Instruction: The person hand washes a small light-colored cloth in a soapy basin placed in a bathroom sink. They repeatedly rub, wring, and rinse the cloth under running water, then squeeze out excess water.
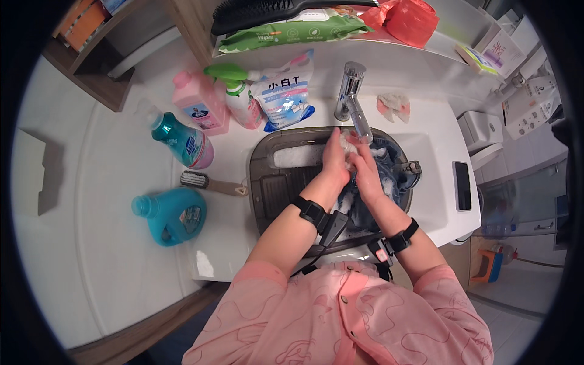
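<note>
My left hand (336, 157) and my right hand (366, 173) come together just below the spout of a chrome faucet (351, 93). Between them they grip a small, crumpled whitish cloth (348, 142), mostly covered by the fingers. Whether water is running cannot be made out. Beneath the hands is a grey plastic washbasin (261, 200) with a ribbed washboard (283, 191) on its left side. Wet blue denim (388, 166) lies in the basin's right part, with suds on it. White foam (296, 156) fills a long recess at the top of the washboard.
Left of the basin are a scrub brush (214, 183), a teal detergent jug (175, 216), a teal-and-pink bottle (182, 141), a pink bottle (200, 102), a spray bottle (242, 102) and a plastic pouch (285, 98). A crumpled cloth (394, 106) lies right of the faucet. A shelf (410, 50) overhangs behind.
</note>
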{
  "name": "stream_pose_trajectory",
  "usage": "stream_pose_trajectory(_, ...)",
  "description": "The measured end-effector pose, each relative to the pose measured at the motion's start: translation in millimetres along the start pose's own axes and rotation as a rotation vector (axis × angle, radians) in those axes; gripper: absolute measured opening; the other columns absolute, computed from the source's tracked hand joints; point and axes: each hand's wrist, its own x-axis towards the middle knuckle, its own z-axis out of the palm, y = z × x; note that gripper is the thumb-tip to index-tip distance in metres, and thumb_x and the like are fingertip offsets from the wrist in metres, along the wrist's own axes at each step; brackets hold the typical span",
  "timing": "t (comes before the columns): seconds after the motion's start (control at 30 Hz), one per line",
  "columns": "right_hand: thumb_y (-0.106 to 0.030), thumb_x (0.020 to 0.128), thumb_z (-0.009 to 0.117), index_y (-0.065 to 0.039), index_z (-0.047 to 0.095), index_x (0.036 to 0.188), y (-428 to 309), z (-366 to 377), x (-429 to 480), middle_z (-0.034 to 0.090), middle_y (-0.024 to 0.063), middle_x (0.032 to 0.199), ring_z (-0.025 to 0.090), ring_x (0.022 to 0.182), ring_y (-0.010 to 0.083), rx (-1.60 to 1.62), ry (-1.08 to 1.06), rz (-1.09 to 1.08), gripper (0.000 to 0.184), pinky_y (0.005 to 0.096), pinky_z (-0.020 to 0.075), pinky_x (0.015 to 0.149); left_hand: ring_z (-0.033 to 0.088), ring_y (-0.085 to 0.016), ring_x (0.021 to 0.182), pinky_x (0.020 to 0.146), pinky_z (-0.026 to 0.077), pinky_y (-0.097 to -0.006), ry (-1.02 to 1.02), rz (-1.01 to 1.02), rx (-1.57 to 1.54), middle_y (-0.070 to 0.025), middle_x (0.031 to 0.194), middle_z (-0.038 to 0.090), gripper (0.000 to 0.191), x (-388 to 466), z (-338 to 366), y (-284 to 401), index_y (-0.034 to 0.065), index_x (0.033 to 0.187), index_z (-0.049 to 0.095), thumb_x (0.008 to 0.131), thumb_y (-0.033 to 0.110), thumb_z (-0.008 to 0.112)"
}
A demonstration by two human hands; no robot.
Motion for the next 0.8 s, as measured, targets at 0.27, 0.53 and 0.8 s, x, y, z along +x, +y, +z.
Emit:
stream_pose_trajectory(0.27, -0.017, 0.087, 0.051, 0.0, 0.037, 0.139, -0.1, -2.0, -5.3, 0.044, 0.0172, 0.137, 0.04, 0.13, 0.0276, -0.086, -0.069, -0.002, 0.056, 0.0318, 0.0299, 0.108, 0.062, -0.025, 0.091, 0.082, 0.05, -0.0411, -0.042, 0.053, -0.098, -0.008, 0.101, 0.064, 0.027, 5.2, -1.8, 0.5, 0.0121, 0.104, 0.057, 0.096, 0.035, 0.045)
stream_pose_trajectory(0.53, -0.027, 0.097, 0.043, -0.001, 0.047, 0.123, 25.2, -7.3, -3.4, 0.056, 0.0185, 0.113, 0.054, 0.103, 0.0309, -0.466, 0.043, -0.667, 0.038, 0.0341, 0.04, 0.093, 0.061, -0.023, 0.097, 0.086, 0.05, -0.0376, 0.047, -0.086, 0.005, -0.0091, 0.108, 0.062, 0.04, 12.3, -5.8, -16.2, 0.0056, 0.116, 0.054, 0.101, 0.039, 0.038)
stream_pose_trajectory(0.8, -0.026, 0.097, 0.041, 0.0, 0.058, 0.1, 15.6, 2.1, 10.3, 0.059, 0.0104, 0.091, 0.053, 0.088, 0.0204, -0.057, 0.166, 0.027, 0.031, 0.033, 0.0416, 0.082, 0.056, -0.023, 0.11, 0.086, 0.048, -0.0348, 0.126, 0.042, 0.476, -0.0134, 0.121, 0.057, 0.04, 32.2, -8.7, -26.4, -0.0001, 0.128, 0.045, 0.102, 0.028, 0.033)
